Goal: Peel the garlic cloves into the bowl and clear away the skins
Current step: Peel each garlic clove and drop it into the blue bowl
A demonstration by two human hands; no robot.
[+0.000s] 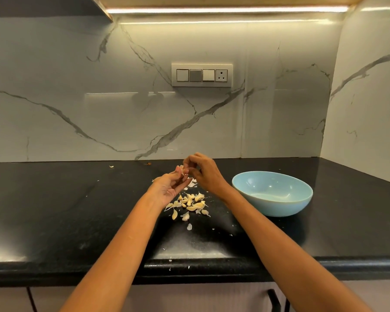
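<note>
A loose pile of garlic cloves [190, 203] with papery skins lies on the black countertop [77, 210], just below my hands. My left hand [170, 188] is raised palm up and holds a small garlic clove [184, 172] at its fingertips. My right hand [203, 171] meets it from the right, fingers curled, pinching at the skin of that same clove. A light blue bowl [273, 194] stands to the right of the pile; its inside looks empty. White skin flakes [191, 183] lie under my hands.
Stray skin bits lie near the counter's front edge [170, 261] and one at the back left [111, 166]. A marble backsplash with a switch panel [202, 75] rises behind. A side wall closes the right end of the counter.
</note>
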